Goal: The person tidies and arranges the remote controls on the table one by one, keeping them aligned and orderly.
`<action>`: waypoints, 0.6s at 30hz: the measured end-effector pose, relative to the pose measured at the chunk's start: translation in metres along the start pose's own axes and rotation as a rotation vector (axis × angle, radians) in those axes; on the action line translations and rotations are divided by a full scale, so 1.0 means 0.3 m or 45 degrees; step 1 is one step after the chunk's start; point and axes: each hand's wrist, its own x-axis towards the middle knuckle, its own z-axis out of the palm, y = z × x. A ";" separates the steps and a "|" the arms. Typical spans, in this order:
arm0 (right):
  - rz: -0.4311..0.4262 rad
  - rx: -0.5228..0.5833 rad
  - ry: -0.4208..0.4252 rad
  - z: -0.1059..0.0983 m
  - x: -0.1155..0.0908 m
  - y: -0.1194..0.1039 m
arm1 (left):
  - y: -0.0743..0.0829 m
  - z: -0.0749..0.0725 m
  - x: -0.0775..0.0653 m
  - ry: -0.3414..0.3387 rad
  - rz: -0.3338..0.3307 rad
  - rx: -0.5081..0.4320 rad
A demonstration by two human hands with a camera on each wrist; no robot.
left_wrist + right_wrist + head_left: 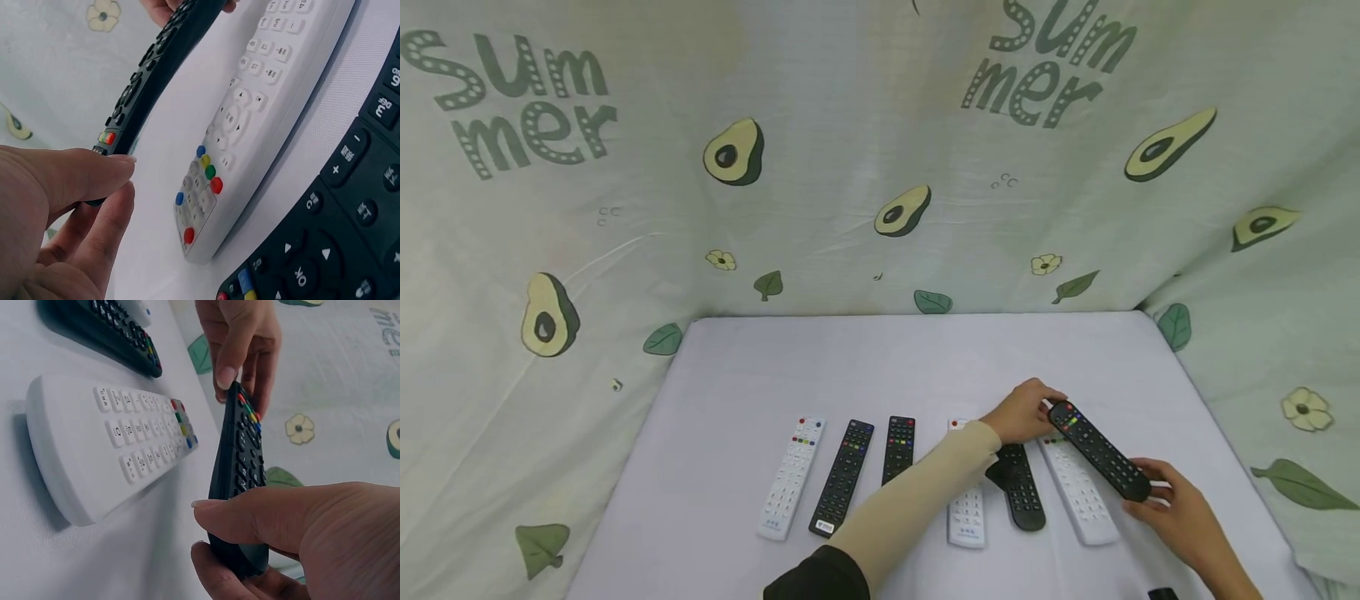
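A black remote control (pixel 1101 452) with coloured buttons is held raised and slanted between both hands. My left hand (pixel 1024 410) pinches its far end between thumb and fingers. At the near end my right hand (pixel 1180 515) grips it, thumb on one side and fingers on the other, as the right wrist view shows. Just beneath lies a white remote (pixel 1084 500), apart from the held one. Beside that, another black remote (pixel 1026 500) lies partly under the left wrist.
Along the white table (pixel 722 375) lie a white remote (pixel 792 479), a black remote (pixel 842 479), a second black one (pixel 898 442) and a white one (pixel 966 521), the last two partly behind the left sleeve. A dark object (pixel 1162 593) shows at the bottom edge. Printed cloth (pixel 820 100) hangs behind.
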 end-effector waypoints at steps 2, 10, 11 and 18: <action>-0.011 0.006 0.024 0.002 -0.008 0.007 | 0.000 0.012 0.014 -0.007 0.004 0.011; 0.027 0.010 0.031 0.009 -0.027 0.022 | 0.018 0.039 0.047 -0.025 0.036 0.063; 0.043 0.006 0.024 0.009 -0.029 0.023 | 0.021 0.042 0.051 -0.025 0.037 0.071; 0.145 0.000 -0.051 0.006 -0.035 0.035 | 0.044 0.059 0.068 -0.034 0.024 0.178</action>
